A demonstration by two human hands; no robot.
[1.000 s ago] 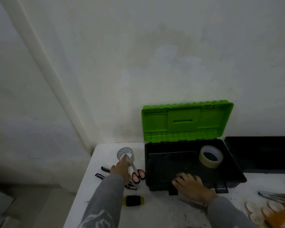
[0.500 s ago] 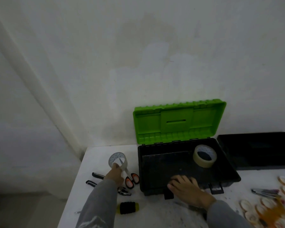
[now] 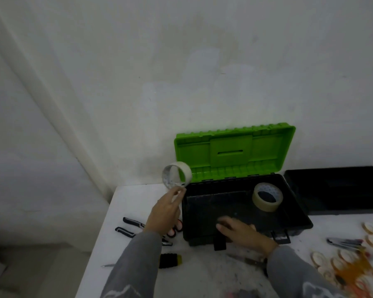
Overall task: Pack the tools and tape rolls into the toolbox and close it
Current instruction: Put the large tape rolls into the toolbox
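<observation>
The black toolbox point(image 3: 297, 214) stands open on the white table, its green lid point(image 3: 235, 151) upright against the wall. One clear tape roll point(image 3: 267, 200) lies inside at the right. My left hand point(image 3: 165, 214) pinches a second tape roll point(image 3: 176, 174) by its lower rim and holds it in the air above the toolbox's back left corner. My right hand point(image 3: 243, 234) rests flat on the toolbox's front edge. Pliers with black handles point(image 3: 128, 225), orange-handled scissors point(image 3: 177, 227) and a black-and-yellow screwdriver point(image 3: 170, 258) lie on the table left of the box.
A black tray point(image 3: 340, 190) sits to the right of the toolbox. Another tool point(image 3: 342, 243) and several small round tape rolls point(image 3: 340, 261) lie at the right front. The table's left edge point(image 3: 99, 233) drops off beside the pliers.
My left hand took hold of the tape roll on the table and lifted it up and to the right, toward the toolbox. My right hand stayed on the front edge.
</observation>
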